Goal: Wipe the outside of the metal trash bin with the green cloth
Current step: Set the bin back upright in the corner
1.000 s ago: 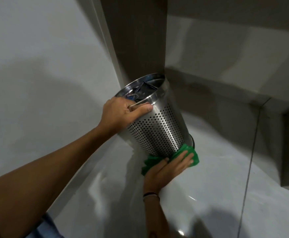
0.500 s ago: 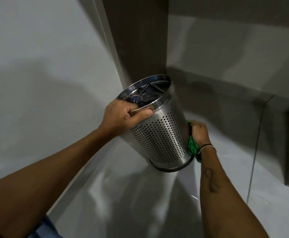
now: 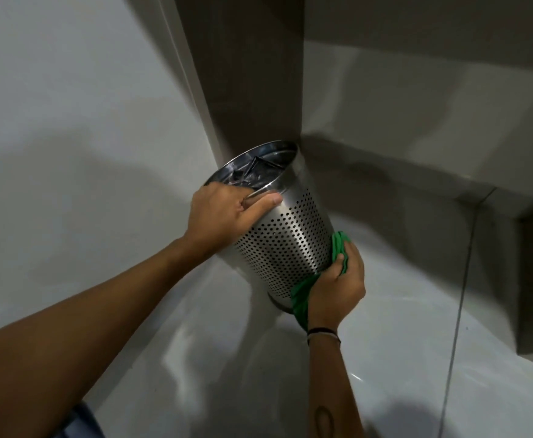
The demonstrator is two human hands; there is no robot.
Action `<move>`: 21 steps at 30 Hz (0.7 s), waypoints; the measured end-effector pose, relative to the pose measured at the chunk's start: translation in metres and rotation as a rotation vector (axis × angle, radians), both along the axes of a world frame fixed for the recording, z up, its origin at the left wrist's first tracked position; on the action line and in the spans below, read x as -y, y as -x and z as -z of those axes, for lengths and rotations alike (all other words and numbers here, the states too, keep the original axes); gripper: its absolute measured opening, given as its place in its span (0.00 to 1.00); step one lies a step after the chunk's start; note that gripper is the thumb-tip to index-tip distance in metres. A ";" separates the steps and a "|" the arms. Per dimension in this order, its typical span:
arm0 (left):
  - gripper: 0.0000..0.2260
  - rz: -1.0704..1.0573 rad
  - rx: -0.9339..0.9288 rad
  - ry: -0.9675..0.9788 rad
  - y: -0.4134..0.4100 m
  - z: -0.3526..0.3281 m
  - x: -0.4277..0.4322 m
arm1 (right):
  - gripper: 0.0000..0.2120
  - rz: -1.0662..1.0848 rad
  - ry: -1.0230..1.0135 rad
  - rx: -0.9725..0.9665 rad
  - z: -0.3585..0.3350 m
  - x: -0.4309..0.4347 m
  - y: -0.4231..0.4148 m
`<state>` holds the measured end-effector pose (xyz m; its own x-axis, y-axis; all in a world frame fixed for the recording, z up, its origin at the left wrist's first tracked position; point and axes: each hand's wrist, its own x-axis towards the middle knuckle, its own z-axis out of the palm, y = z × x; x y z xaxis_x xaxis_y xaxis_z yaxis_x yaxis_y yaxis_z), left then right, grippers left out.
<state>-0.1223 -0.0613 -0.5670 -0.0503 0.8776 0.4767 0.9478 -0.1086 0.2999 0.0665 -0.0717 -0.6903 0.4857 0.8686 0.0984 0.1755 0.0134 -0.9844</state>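
A: Bin tilted off the floor, in the corner. Left hand, grip clenched on the rim.

B: Looks light, stiff, slick steel. Rim's the hold. Right hand presses the soft cloth, bunched in its grip, against the lower wall.

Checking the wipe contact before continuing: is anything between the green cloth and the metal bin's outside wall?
Nothing visible. The right hand presses the crumpled green cloth directly against the lower side of the perforated metal trash bin, which the left hand holds tilted by its rim.
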 end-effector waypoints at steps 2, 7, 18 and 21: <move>0.36 0.033 -0.134 -0.023 0.002 0.003 -0.005 | 0.17 -0.031 -0.029 -0.025 -0.012 0.001 0.001; 0.32 0.207 -0.438 -0.033 -0.001 0.016 -0.003 | 0.16 -0.022 -0.056 -0.005 -0.031 -0.014 0.002; 0.25 0.232 -0.627 0.105 0.021 0.011 0.001 | 0.16 -0.188 -0.067 0.143 -0.100 -0.061 0.006; 0.28 0.135 -0.547 0.248 0.012 -0.028 0.019 | 0.16 -0.302 0.010 0.280 -0.137 -0.049 -0.005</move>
<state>-0.1348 -0.0803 -0.5390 0.2635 0.9472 0.1827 0.9540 -0.2279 -0.1947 0.0718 -0.0225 -0.5537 0.1644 0.9695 0.1818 0.4262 0.0964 -0.8995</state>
